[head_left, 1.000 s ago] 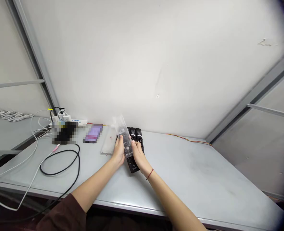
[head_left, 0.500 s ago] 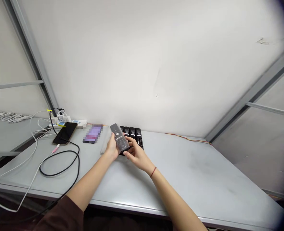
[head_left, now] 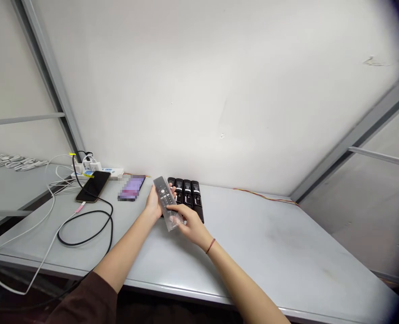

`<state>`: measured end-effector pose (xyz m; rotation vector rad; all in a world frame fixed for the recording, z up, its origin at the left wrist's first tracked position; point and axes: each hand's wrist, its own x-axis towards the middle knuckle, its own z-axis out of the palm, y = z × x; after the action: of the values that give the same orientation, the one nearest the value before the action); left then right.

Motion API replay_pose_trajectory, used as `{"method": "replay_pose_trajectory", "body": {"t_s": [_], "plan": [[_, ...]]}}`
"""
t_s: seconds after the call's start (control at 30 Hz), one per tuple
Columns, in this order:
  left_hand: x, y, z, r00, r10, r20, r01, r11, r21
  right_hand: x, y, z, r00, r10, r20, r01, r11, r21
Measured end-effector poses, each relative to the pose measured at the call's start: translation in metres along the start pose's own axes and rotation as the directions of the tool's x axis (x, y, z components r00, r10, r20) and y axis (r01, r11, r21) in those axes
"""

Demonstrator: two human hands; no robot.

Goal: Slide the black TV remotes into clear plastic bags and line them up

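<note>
Both my hands hold one black remote control in a clear plastic sleeve (head_left: 166,203) just above the grey table (head_left: 253,243). My left hand (head_left: 154,204) wraps its upper half from the left. My right hand (head_left: 189,222) pinches its near end, where the sleeve sticks out. Just behind them, a row of three black remotes (head_left: 188,198) lies side by side against the wall.
A phone with a blurred screen (head_left: 131,187) lies left of the remotes. Further left lie a dark phone (head_left: 93,185), a white power strip (head_left: 96,171) and looping black and white cables (head_left: 84,225). A thin orange wire (head_left: 263,195) runs along the wall at right.
The sleeved remote came down from its raised position and now lies lower and flatter in both hands. A loose remote on the table under my hands is gone from view.
</note>
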<state>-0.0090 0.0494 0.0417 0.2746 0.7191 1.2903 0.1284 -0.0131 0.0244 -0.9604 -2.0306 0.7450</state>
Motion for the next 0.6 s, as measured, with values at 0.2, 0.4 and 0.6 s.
{"method": "replay_pose_trajectory", "body": {"t_s": [0.2,0.4,0.6], "plan": [[-0.001,-0.007,-0.001,1.0,-0.022,0.003,0.022,1.0,0.017,-0.001,-0.001,0.005,1.0,0.014,-0.028,-0.012,0.998,0.067],[-0.003,-0.013,-0.001,0.996,-0.076,0.044,0.074,0.997,0.037,-0.001,0.006,0.008,0.988,0.104,-0.113,-0.098,0.994,0.052],[-0.001,-0.003,0.0,0.999,-0.044,-0.006,0.045,0.999,0.013,-0.002,-0.03,-0.027,0.998,0.047,-0.04,-0.052,0.986,-0.157]]}}
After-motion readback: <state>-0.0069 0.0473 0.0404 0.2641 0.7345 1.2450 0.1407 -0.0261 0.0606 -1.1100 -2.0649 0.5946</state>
